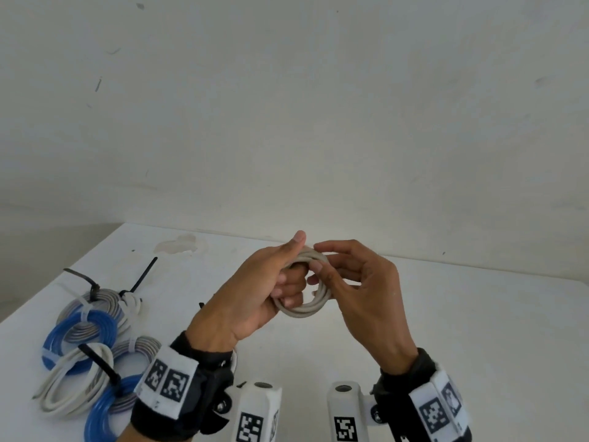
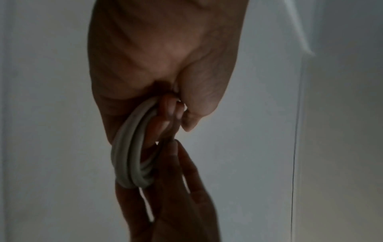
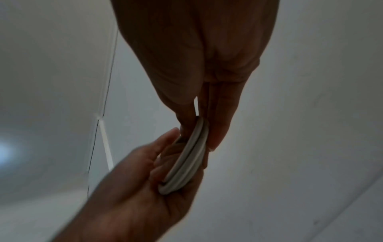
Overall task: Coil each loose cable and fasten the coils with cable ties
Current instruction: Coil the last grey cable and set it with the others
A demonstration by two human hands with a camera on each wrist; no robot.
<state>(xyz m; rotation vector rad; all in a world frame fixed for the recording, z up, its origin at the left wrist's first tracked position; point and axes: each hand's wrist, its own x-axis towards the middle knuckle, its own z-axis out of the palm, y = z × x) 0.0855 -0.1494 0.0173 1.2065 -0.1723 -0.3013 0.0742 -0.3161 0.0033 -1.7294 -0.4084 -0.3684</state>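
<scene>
Between the two raised hands, the white cable coil [image 1: 304, 283] stands nearly on edge above the table [image 1: 446, 314]. The left hand [image 1: 255, 291] curls its fingers through the ring, thumb on top; the right hand [image 1: 353, 282] pinches the opposite rim. No free tie in either hand — finished coils [image 1: 86, 339] lie well left.

The round coil of smooth cable [image 1: 314, 301] held above the flat white table [image 1: 446, 314] is pale grey-beige, and on the left part of this table lie bundled coils in blue [image 1: 81, 338], in grey [image 1: 102, 301] and in off-white [image 1: 75, 382], some crossed by thin black cable ties [image 1: 102, 366]. The wrist bands [image 1: 169, 382] are black with white patches that carry black-and-white square code patterns. Behind the table, the plain wall [image 1: 287, 106] is off-white with a few small dark marks.
</scene>
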